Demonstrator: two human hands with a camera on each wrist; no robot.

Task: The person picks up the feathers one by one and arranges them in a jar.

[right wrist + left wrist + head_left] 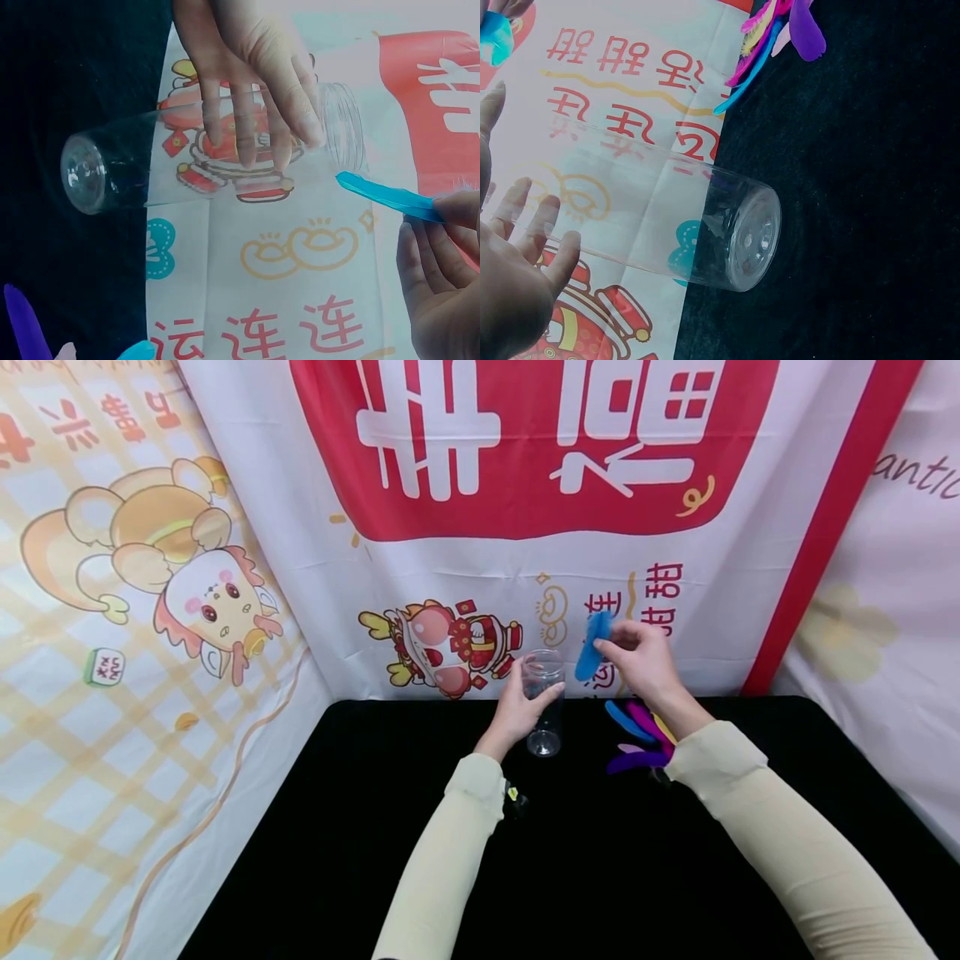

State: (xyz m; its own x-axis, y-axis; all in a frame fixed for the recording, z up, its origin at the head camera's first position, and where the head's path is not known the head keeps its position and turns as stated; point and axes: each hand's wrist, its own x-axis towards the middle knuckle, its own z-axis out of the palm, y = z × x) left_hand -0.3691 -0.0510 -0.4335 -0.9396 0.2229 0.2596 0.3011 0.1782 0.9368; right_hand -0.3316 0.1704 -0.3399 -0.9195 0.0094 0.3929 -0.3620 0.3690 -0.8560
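Note:
A clear, wide-mouthed plastic jar (543, 742) is gripped round its upper part by my left hand (516, 710), its threaded mouth showing in the right wrist view. Nothing shows inside its transparent wall (652, 217). To the right of the mouth, my right hand (643, 658) pinches a blue feather (590, 652) between thumb and fingers. In the right wrist view, the tip of this feather (386, 193) points at the jar's mouth, just outside it.
Several coloured feathers (639, 723), purple, magenta, blue, yellow and pink, lie in a bunch near the back edge of the black table (600, 868), below my right wrist. A white printed cloth (540, 552) hangs behind the table, with another patterned cloth (150, 710) at the left.

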